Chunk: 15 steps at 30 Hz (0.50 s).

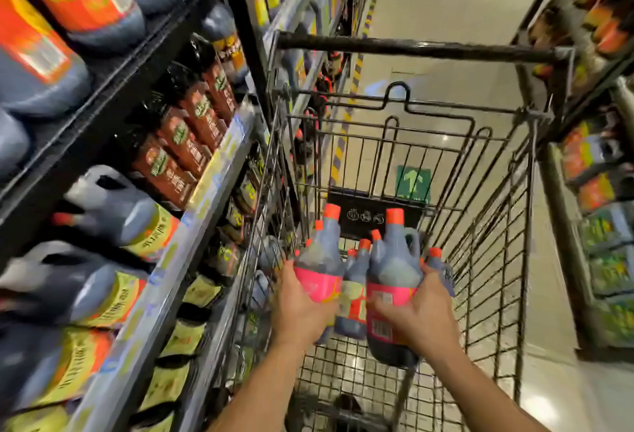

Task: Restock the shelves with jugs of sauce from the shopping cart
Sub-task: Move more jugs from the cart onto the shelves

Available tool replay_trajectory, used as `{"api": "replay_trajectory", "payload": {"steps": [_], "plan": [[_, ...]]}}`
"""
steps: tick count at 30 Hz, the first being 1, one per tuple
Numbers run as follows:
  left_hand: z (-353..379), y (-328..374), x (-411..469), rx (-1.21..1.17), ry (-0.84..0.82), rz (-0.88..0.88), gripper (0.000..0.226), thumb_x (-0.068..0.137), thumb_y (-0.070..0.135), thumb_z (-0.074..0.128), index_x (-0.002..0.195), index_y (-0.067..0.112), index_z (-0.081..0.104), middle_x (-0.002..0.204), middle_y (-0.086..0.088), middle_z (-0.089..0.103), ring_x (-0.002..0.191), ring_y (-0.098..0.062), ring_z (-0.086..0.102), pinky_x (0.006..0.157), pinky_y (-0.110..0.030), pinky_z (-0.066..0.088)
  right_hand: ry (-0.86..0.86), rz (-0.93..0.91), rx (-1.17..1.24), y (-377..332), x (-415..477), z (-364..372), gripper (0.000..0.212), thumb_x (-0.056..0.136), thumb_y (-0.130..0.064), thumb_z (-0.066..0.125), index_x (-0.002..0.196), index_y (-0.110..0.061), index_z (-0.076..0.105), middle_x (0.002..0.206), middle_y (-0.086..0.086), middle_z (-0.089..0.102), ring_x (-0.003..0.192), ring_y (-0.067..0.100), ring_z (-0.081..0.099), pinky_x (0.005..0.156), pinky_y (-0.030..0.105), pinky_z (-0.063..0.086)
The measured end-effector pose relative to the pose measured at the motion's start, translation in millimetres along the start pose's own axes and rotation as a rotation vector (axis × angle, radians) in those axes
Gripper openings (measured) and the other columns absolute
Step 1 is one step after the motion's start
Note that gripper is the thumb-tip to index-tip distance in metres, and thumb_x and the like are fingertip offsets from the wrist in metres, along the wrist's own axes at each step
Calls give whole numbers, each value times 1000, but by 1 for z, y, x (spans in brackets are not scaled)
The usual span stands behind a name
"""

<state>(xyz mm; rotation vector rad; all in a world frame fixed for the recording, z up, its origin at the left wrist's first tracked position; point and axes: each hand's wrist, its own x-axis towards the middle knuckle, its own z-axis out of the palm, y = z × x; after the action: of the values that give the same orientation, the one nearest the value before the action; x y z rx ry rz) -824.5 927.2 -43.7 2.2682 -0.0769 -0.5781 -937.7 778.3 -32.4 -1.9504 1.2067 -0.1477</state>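
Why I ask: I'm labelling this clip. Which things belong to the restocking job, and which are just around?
Job:
left hand, gripping the left jug
right hand, gripping the right jug
other jugs in the shopping cart
left shelf

Just around:
brown-labelled bottles
green floor arrow
right-side shelving

The left hand point(302, 308) grips the left jug point(319, 270) and the right hand point(417, 316) grips the right jug point(392, 270), low inside the shopping cart point(411, 49). Above both grips the cart is open, a free way upward. Close to the left of the left grip stands the left wire wall point(274, 191), with the shelf edge point(192, 225) just behind it. Between the grips stand spare jugs point(355, 277). Right of the right grip an outer jug point(441, 265) stands before the right wire wall point(497, 243).
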Motion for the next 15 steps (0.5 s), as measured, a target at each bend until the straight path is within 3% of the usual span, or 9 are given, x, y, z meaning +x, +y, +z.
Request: {"api": "replay_trajectory", "payload": {"steps": [3, 5, 8, 11, 15], "plan": [[-35, 16, -28, -120, 33, 63, 115, 25, 60, 81, 129, 30, 42, 114, 10, 58, 99, -15, 61, 85, -34, 51, 27, -71, 47, -21, -26, -17, 70, 49, -60, 78, 103, -28, 48, 89, -4, 66, 77, 16, 66, 63, 36, 55], [-68, 26, -52, -163, 59, 134, 105, 29, 49, 87, 123, 35, 40, 110, 13, 57, 99, -11, 60, 83, -30, 49, 36, -155, 85, -42, -50, -28, 72, 48, -64, 78, 104, -33, 46, 90, -6, 68, 78, 13, 67, 65, 37, 56], [-107, 39, -81, -246, 77, 253, 96, 44, 23, 94, 120, 37, 36, 109, 16, 57, 95, -1, 60, 78, -15, 46, 46, -258, 179, -77, -80, -45, 58, 47, -58, 80, 93, -43, 47, 79, -6, 70, 70, 7, 68, 64, 39, 57], [-154, 51, -118, -334, 137, 345, 95, 47, 23, 92, 124, 34, 39, 111, 22, 56, 94, 14, 57, 74, -2, 40, 70, -373, 188, -110, -117, -61, 70, 45, -59, 77, 105, -36, 48, 94, -6, 69, 85, 13, 68, 74, 40, 57], [-219, 61, -174, -413, 229, 443, 105, 37, 40, 81, 132, 30, 38, 119, 12, 60, 104, -5, 62, 85, -19, 49, 48, -505, 201, -154, -162, -76, 78, 45, -61, 80, 110, -31, 50, 93, -8, 70, 85, 13, 69, 72, 42, 58]]}}
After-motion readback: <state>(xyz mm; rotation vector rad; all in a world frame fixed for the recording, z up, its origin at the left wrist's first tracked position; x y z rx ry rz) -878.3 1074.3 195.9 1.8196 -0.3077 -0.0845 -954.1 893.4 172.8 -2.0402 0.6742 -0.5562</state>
